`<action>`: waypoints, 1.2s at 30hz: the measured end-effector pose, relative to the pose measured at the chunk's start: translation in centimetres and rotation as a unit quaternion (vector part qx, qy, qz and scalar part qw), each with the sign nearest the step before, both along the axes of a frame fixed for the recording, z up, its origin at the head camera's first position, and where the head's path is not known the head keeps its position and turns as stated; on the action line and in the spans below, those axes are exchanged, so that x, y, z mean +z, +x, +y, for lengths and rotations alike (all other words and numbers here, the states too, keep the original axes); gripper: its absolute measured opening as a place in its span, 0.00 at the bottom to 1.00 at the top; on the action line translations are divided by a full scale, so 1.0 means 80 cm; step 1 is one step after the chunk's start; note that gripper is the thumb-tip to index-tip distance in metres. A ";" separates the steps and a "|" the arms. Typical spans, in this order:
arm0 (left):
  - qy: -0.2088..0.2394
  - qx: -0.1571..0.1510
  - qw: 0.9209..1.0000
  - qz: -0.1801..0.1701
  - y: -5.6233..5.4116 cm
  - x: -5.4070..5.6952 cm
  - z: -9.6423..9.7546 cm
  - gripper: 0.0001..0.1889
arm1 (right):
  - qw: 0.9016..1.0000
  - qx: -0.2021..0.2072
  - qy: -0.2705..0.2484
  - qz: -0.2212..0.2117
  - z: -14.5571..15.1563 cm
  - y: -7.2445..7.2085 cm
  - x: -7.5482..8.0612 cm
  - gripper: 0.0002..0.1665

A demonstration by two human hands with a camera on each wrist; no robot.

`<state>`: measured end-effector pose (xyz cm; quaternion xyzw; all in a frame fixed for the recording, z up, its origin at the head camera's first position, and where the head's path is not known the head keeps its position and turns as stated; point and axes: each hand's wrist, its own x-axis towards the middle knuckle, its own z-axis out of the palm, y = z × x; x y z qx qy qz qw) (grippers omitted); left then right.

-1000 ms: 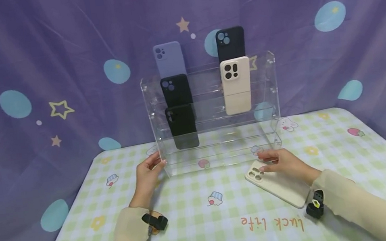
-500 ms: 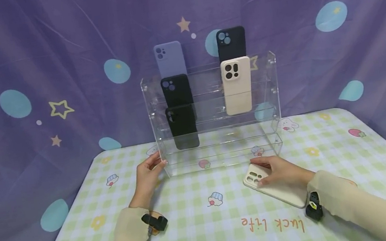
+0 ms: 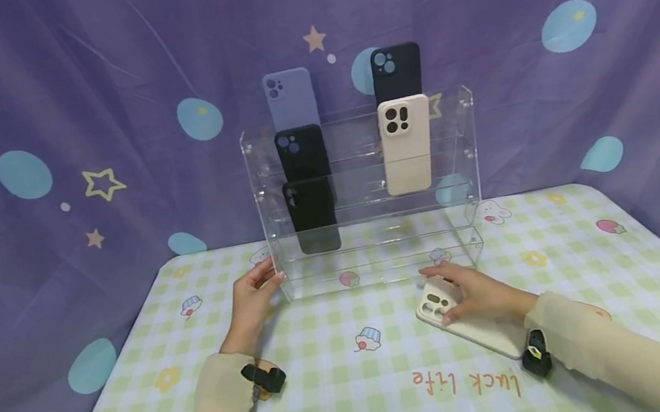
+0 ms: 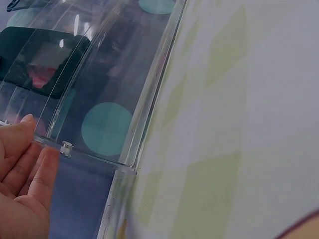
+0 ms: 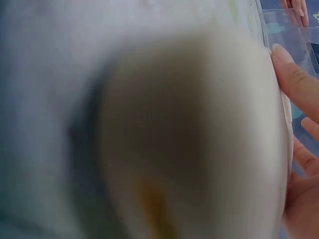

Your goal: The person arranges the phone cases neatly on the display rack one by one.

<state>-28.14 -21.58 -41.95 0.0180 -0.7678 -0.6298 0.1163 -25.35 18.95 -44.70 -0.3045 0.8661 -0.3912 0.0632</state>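
My left hand pinches the lower left side panel of a clear acrylic display rack, thumb in front and fingers behind. In the left wrist view, the thumb and fingers lie on either side of the panel edge. On the tablecloth before the rack's right end, a cream phone case lies at a slant, camera cutouts toward the rack. Across its upper part, my right hand grips it, thumb at the near edge and fingers over the far side. The case fills the right wrist view, blurred.
The rack's left column holds a lavender phone case, a black case and another black case. At right stand a dark case and a pale pink case. A checked cloth covers the table; a purple curtain hangs behind.
My right hand has come left and nearer, its thumb now at the cream case's near edge. The case has shifted slightly left. My left hand has stayed on the rack.
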 end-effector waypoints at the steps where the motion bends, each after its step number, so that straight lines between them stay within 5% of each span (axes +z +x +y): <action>1: 0.001 -0.001 1.000 0.000 0.000 0.000 0.000 0.22 | 1.000 -0.003 -0.005 0.002 0.000 0.000 0.001 0.52; 7: 0.009 -0.006 1.000 0.001 0.000 -0.001 -0.001 0.22 | 0.998 -0.050 -0.035 -0.006 0.004 -0.003 0.011 0.37; 14: 0.016 -0.010 1.000 -0.003 0.000 -0.002 -0.001 0.23 | 0.986 -0.124 -0.086 -0.075 0.008 -0.008 0.035 0.23; 18: 0.018 -0.010 1.000 -0.005 0.000 -0.001 0.000 0.23 | 0.968 -0.168 -0.123 -0.140 0.009 -0.006 0.052 0.24; 24: 0.011 -0.009 1.000 0.001 0.000 0.000 -0.002 0.23 | 0.946 -0.176 -0.195 -0.189 0.008 -0.006 0.080 0.27; 30: 0.009 -0.005 1.000 0.006 0.001 0.000 0.000 0.21 | 0.924 -0.170 -0.300 -0.165 0.006 -0.010 0.112 0.16; 36: 0.010 0.000 1.000 0.010 0.002 -0.001 0.001 0.21 | 0.876 -0.152 -0.446 -0.108 0.000 -0.018 0.144 0.13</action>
